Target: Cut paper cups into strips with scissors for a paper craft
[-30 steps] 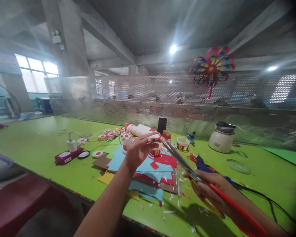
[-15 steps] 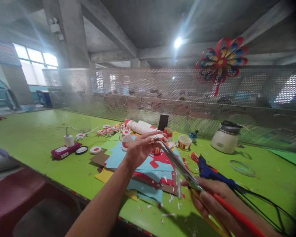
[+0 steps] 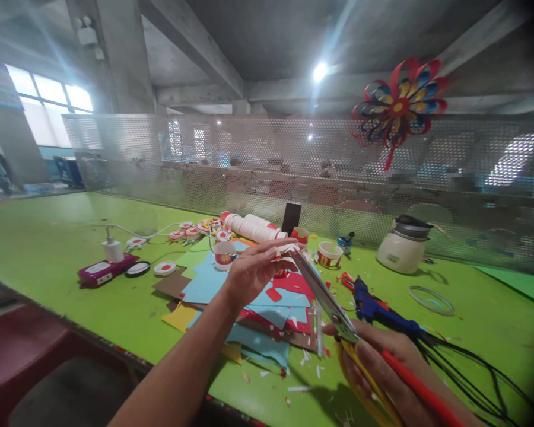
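My left hand (image 3: 253, 271) is raised over the green table (image 3: 62, 249) and pinches a small piece of white paper (image 3: 286, 249) between thumb and fingers. My right hand (image 3: 385, 363) grips scissors (image 3: 324, 299) with red and yellow handles; the blades point up and left, and their tips meet the paper at my left fingertips. Below both hands lies a pile of blue, red, brown and yellow paper sheets (image 3: 258, 302) with small white and red scraps scattered around it.
A blue glue gun (image 3: 378, 308) with black cables lies right of the pile. Paper cups (image 3: 329, 255), a stack of cups (image 3: 253, 227), a white cooker pot (image 3: 403, 246), a power strip (image 3: 100, 270) and a ring (image 3: 431, 299) stand on the table. A mesh partition (image 3: 249, 166) carries a paper pinwheel (image 3: 398, 110).
The view has shifted slightly right and down. Both hands stay together at the paper; the scissors have swung a little steeper, with their tips still at the paper piece.
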`<control>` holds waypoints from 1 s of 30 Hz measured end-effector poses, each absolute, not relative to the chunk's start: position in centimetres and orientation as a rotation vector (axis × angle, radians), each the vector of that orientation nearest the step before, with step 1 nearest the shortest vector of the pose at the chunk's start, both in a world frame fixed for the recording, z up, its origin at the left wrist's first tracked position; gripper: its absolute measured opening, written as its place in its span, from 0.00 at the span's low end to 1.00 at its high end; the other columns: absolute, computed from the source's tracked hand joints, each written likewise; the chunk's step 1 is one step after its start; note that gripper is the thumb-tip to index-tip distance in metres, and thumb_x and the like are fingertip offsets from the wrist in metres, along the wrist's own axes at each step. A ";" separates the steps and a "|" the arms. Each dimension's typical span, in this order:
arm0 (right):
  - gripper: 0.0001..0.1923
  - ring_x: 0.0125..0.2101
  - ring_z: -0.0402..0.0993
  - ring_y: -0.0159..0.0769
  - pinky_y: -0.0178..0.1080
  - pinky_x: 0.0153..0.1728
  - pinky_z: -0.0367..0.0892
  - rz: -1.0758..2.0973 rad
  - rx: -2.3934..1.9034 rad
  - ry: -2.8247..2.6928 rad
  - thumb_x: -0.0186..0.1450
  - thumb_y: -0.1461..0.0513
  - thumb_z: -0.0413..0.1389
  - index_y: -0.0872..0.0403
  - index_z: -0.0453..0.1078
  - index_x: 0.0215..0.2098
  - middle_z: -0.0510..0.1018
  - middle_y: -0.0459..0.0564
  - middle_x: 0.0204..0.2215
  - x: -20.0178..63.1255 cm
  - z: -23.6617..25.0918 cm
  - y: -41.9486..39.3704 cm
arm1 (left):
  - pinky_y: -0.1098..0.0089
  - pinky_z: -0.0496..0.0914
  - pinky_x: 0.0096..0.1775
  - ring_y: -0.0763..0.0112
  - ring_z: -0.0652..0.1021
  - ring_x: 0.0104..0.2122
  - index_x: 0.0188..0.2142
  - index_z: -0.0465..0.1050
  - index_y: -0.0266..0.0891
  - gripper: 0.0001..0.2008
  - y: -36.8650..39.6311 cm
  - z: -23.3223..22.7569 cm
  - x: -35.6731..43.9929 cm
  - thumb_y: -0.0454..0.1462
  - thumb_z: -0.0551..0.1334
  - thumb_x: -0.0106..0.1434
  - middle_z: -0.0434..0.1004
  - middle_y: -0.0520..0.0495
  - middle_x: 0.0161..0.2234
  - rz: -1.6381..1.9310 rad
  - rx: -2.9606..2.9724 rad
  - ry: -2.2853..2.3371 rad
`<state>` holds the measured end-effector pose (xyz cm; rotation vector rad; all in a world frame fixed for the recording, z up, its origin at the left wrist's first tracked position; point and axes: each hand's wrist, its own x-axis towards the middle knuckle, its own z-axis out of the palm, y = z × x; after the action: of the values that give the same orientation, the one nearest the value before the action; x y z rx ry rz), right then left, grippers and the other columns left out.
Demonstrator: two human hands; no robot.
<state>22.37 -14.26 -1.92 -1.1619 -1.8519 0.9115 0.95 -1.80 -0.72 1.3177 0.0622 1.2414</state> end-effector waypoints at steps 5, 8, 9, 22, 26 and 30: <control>0.27 0.18 0.59 0.31 0.34 0.19 0.57 0.799 -1.234 -1.847 0.66 0.43 0.47 0.55 0.76 0.41 0.64 0.43 0.17 22.4 -1.8 -14.3 | 0.56 0.68 0.48 0.55 0.77 0.44 0.48 0.78 0.36 0.17 -1.8 -0.8 0.9 0.39 0.61 0.61 0.78 0.36 0.46 1.237 1.315 0.070; 0.27 0.17 0.61 0.31 0.34 0.19 0.59 0.727 -1.216 -1.897 0.66 0.44 0.47 0.54 0.76 0.42 0.65 0.43 0.17 22.7 -1.9 -14.1 | 0.56 0.68 0.48 0.55 0.77 0.45 0.48 0.77 0.36 0.17 -1.8 -0.8 0.9 0.39 0.61 0.61 0.78 0.36 0.47 1.234 1.321 0.088; 0.26 0.17 0.61 0.31 0.34 0.18 0.59 0.711 -1.213 -1.910 0.66 0.44 0.47 0.54 0.76 0.43 0.65 0.43 0.17 22.8 -2.0 -14.1 | 0.56 0.68 0.48 0.55 0.77 0.45 0.48 0.77 0.36 0.17 -1.8 -0.8 0.9 0.39 0.61 0.61 0.78 0.36 0.47 1.233 1.324 0.091; 0.24 0.17 0.63 0.33 0.34 0.20 0.62 0.655 -1.210 -1.983 0.69 0.47 0.45 0.51 0.75 0.46 0.66 0.44 0.17 23.1 -2.1 -14.0 | 0.58 0.69 0.47 0.56 0.77 0.43 0.46 0.79 0.36 0.16 -2.2 -0.5 1.1 0.39 0.63 0.59 0.79 0.37 0.43 1.259 1.312 0.089; 0.23 0.18 0.63 0.33 0.34 0.19 0.61 0.639 -1.231 -1.963 0.67 0.45 0.47 0.51 0.76 0.42 0.66 0.44 0.17 22.9 -2.0 -14.2 | 0.58 0.69 0.47 0.57 0.77 0.42 0.45 0.79 0.36 0.15 -2.3 -0.4 1.1 0.38 0.63 0.59 0.79 0.37 0.44 1.265 1.288 0.088; 0.24 0.19 0.63 0.33 0.33 0.20 0.61 0.658 -1.267 -1.962 0.67 0.44 0.46 0.52 0.75 0.36 0.67 0.45 0.19 22.6 -2.0 -14.2 | 0.58 0.70 0.47 0.57 0.78 0.42 0.45 0.79 0.36 0.15 -2.3 -0.4 1.2 0.38 0.63 0.59 0.79 0.37 0.45 1.281 1.278 0.089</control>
<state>22.56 -14.19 -2.01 -1.2668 -1.9624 0.6584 1.16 -2.28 -0.44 1.2783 0.0893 1.2812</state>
